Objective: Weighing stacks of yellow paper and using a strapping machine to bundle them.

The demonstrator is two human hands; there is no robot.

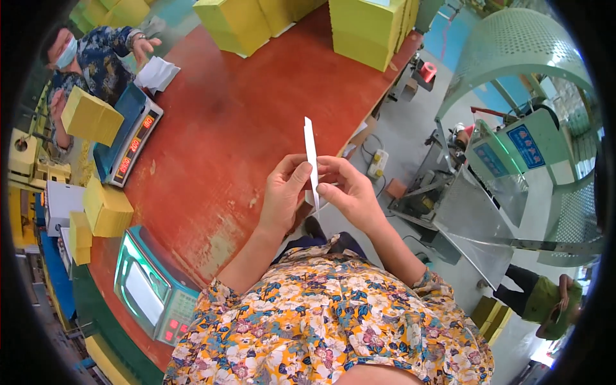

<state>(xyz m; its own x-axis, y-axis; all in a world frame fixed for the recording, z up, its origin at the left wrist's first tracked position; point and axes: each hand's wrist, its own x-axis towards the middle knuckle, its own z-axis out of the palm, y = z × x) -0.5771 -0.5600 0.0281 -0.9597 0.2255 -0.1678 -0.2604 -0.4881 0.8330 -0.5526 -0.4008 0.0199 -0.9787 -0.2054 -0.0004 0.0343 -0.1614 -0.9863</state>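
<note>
Pinching white paper (310,144) with both hands: with the left hand (285,183) from its left side, with the right hand (350,189) from its right. Closed narrowly, with only the paper's slim thickness between the fingers. Seen nearly edge-on, so impossible to tell whether single, folded or stacked.

To handle it well, press lightly and evenly from both sides, enough to stop slipping without creasing. Match the height of both thumbs, to avoid twisting the tall free end rising beyond the fingertips. Steady with one hand before shifting the other, and slide along the edges rather than across the face. Watch the lower end showing beneath the thumbs; probably easy to bend if squeezed hard.

Just left of the grip and beyond it, note the red table (224,122); mind its edge, passing behind the hands, and hold the paper clear of it. Farther left and nearer the body, allow elbow room beside the green-framed display (142,292). Well beyond the grip, see yellow blocks (363,35). Far off to the upper left, find a blue scale (132,106) bearing another yellow block (92,117), near a masked co-worker (102,67). To the right of the grip, spot a white power strip (378,163) on the floor, and farther right a machine with a mesh guard (523,48).
</note>
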